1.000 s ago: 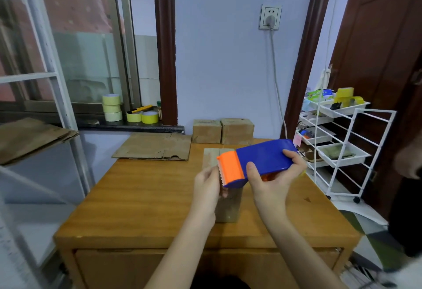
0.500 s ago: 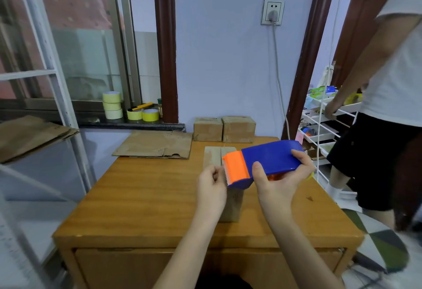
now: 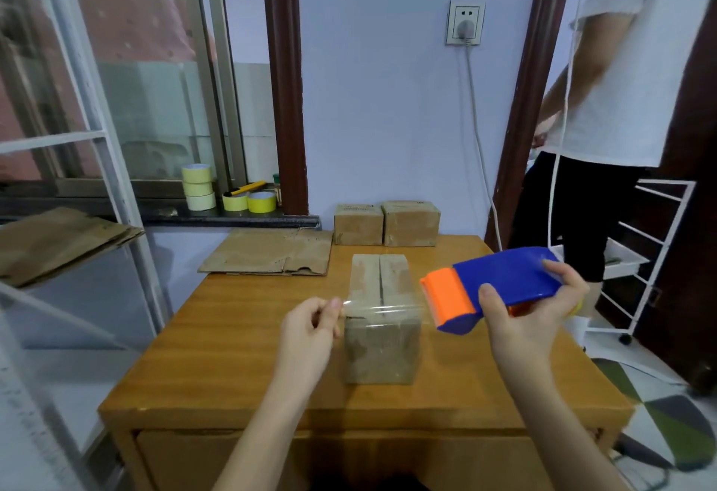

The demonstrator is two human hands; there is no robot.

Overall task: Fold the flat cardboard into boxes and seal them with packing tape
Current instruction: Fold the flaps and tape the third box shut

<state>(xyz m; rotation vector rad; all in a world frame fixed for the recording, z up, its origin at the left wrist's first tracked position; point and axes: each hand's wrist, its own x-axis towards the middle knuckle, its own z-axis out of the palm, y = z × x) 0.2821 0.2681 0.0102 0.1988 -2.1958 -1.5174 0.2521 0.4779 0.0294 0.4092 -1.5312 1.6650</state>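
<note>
A folded cardboard box (image 3: 382, 343) stands in the middle of the wooden table (image 3: 232, 335), its top flaps closed with a seam showing. My right hand (image 3: 531, 316) grips a blue and orange tape dispenser (image 3: 492, 289) to the right of the box. My left hand (image 3: 310, 329) pinches the free end of a clear tape strip (image 3: 384, 310), stretched across above the box's near top edge to the dispenser. Two sealed boxes (image 3: 388, 223) sit at the table's far edge, and flat cardboard (image 3: 271, 257) lies at the far left.
Several tape rolls (image 3: 200, 187) and a yellow knife sit on the window sill. More flat cardboard (image 3: 58, 242) rests on a white shelf at left. A person in a white shirt (image 3: 628, 63) stands at right beside a white wire trolley (image 3: 644, 257).
My hands have moved apart, drawing a strip of clear tape out of the dispenser across the box. The dispenser went right, my left hand went left. The other person stepped in at right.
</note>
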